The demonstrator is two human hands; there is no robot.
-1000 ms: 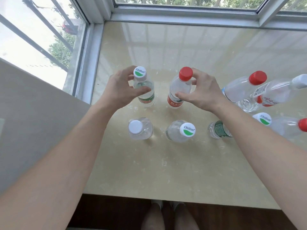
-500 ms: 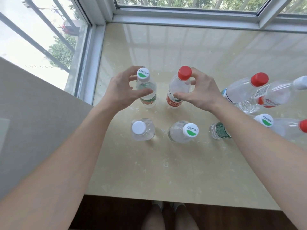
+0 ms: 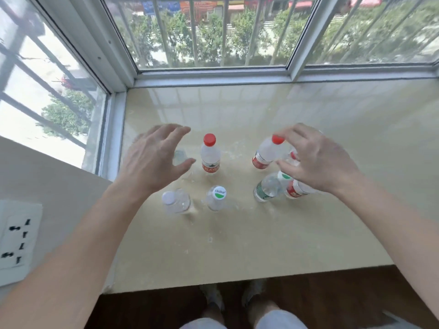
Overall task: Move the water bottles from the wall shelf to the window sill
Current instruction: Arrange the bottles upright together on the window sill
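Several clear water bottles stand on the beige window sill. My left hand hovers open above the sill and hides most of a bottle behind its fingers. To its right, a red-capped bottle stands free of both hands. My right hand is open with spread fingers over another red-capped bottle and holds nothing. A white-capped bottle and a bottle with a green-and-white cap stand nearer to me. A green-labelled bottle and a red-labelled bottle sit under my right wrist.
Window frames close the sill at the back and the left. A grey wall with a white socket plate is at the left. The sill's front edge drops to a dark wooden floor where my feet stand.
Both hands have let go of the two back bottles and lifted with fingers spread. The camera has tilted up and shows more of the window.
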